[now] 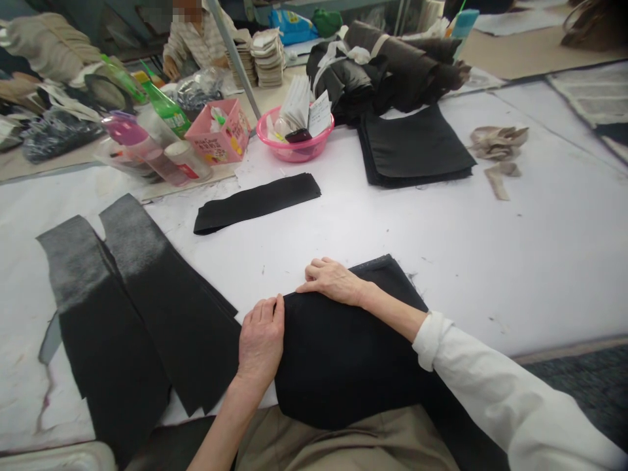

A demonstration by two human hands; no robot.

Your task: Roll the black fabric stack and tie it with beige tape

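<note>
A large piece of black fabric [348, 360] lies at the table's near edge and hangs down over my lap. At its upper left corner, my left hand [261, 337] has its fingers pressed together on the edge. My right hand [336, 281] pinches the top edge a little further right, its fingers curled; the fingertips are partly hidden. Left of my hands lie two long stacks of black cut pieces [161, 307], greyish at their far ends. Beyond my hands rests a narrow folded black strip [258, 201].
A pile of black panels [417, 144] lies at the back right, beside beige scraps [499, 144]. A pink basket [294, 152] with papers, a pink box [219, 131] and bottles stand at the back. A person [201, 42] sits beyond a metal pole [233, 55].
</note>
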